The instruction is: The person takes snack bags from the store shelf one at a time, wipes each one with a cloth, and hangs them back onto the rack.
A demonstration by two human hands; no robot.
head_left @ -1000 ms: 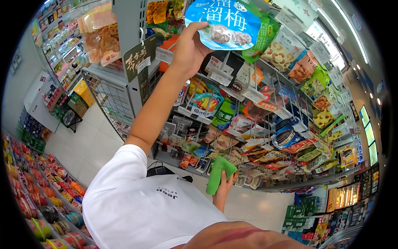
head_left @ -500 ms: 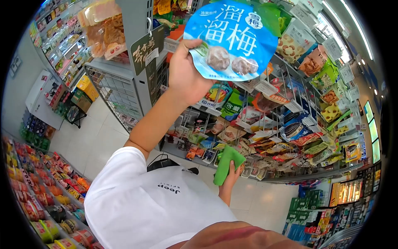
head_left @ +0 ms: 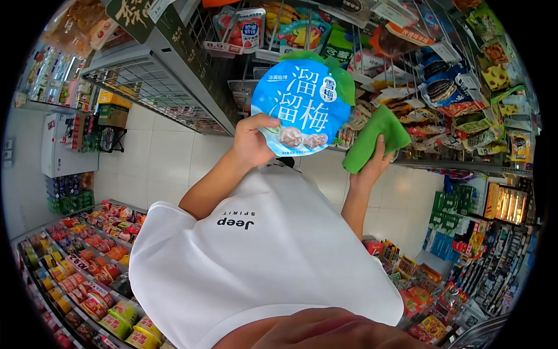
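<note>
1. We judge the picking-up to be done; the blue bag [head_left: 302,107] is in hand, clear of the wire rack [head_left: 200,96]; it is not hung among the other goods, and we see no tear in its edge, so we take it to be sealed.

2. Our left hand [head_left: 254,141] pinches the bag by its lower left edge, thumb over the front; the bag is held up with its face towards us, between our white shirt [head_left: 261,256] and the rack.

3. Our right hand [head_left: 373,167] grips a green cloth [head_left: 374,136], with a finger laid across it; the cloth is bunched or folded, we cannot tell which; it is near the bag, to its right, and we see no contact between the two.

4. As for containers, the bag shows two frosted plums printed on its front; its real contents are hidden from us.

5. The rack carries many snack bags; among them is a pouch with strawberries pictured on it [head_left: 245,30], just above a price tag [head_left: 224,46]; a clear bag at upper left [head_left: 70,26] shows brown food inside.

6. At lower left, lidded tubs [head_left: 119,317] stand in rows; their lids hide what they hold.
</note>
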